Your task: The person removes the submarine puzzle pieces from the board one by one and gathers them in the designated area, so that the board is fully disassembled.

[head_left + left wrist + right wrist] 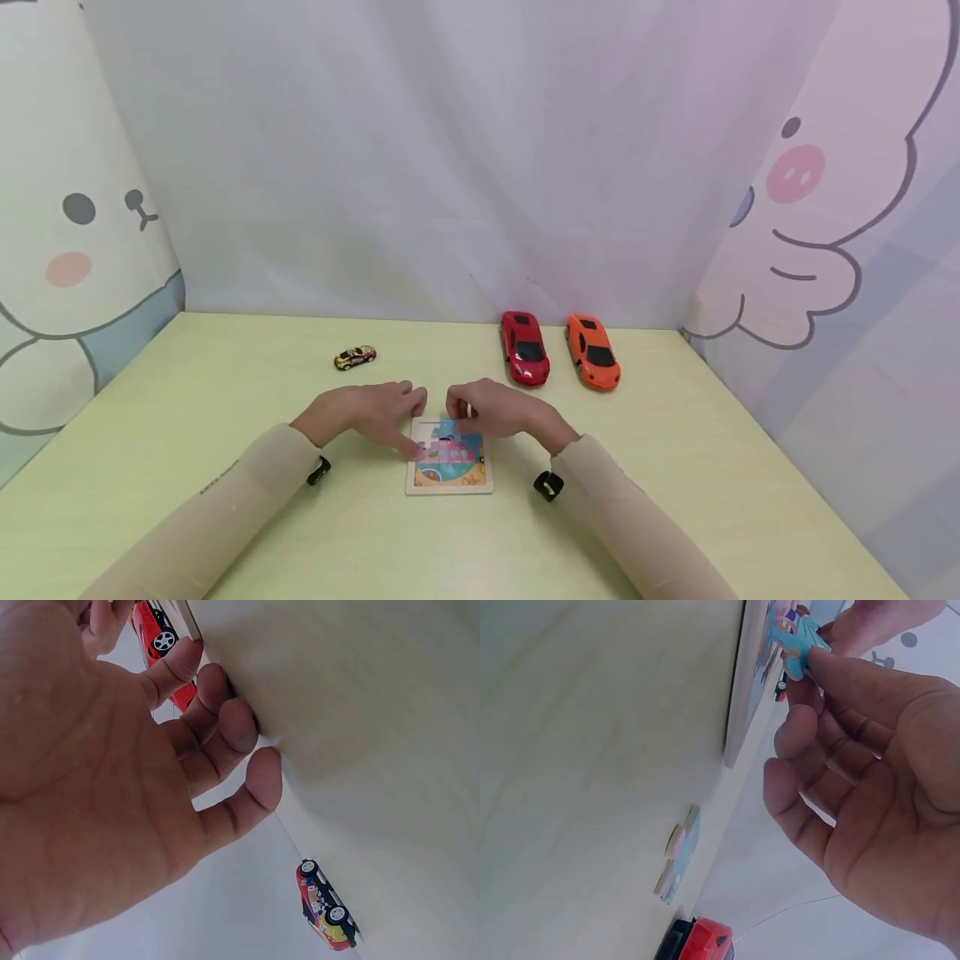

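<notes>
A person is leaning both sleeved arms over a pale green table (187,400), working at a small square puzzle board (448,482) lying flat near the front middle of it; the board is showing a blue, pink and orange picture. The right hand (501,410) is hovering over the board's far edge and is pinching a light blue puzzle piece (793,641) between thumb and forefinger, the other fingers loosely curled beneath; the piece is being held just above the board's upper part, close to its surface. The left hand (375,412) is lying at the board's left edge with its fingers spread and nearly straight, gripping nothing; its forefinger is reaching onto the board's left side, and the remaining fingertips (255,761) are touching the table. Another loose piece (681,851) is lying on the table just beyond the board. Farther back, a red toy car (525,347) and an orange toy car (593,351) are standing side by side near the curtain, and a small yellow toy car (355,357) is sitting well apart to the left
</notes>
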{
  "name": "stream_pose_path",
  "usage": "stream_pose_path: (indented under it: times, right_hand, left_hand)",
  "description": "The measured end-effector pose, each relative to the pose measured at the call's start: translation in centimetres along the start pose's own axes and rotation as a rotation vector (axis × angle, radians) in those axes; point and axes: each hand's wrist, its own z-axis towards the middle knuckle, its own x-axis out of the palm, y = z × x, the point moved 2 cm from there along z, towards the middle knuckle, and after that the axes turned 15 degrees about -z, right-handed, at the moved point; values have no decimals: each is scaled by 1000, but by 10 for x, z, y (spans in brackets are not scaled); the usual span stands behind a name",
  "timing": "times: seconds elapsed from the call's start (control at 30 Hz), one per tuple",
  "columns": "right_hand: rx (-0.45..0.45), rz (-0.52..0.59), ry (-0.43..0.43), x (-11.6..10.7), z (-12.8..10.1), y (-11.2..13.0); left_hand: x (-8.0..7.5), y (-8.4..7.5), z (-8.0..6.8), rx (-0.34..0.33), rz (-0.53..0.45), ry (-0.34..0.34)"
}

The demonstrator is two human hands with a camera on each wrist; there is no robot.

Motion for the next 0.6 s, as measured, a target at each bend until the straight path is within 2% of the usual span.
stream_pose_path:
  times: [0.23,0.6]
  right_hand:
    - [-48,31,-41,-3,0,-1]
    - [-7,29,-44,-5,-2,-7]
  left_hand:
    - [0,1,1,0,-1,-3]
    - [1,1,2,-1,2,-4]
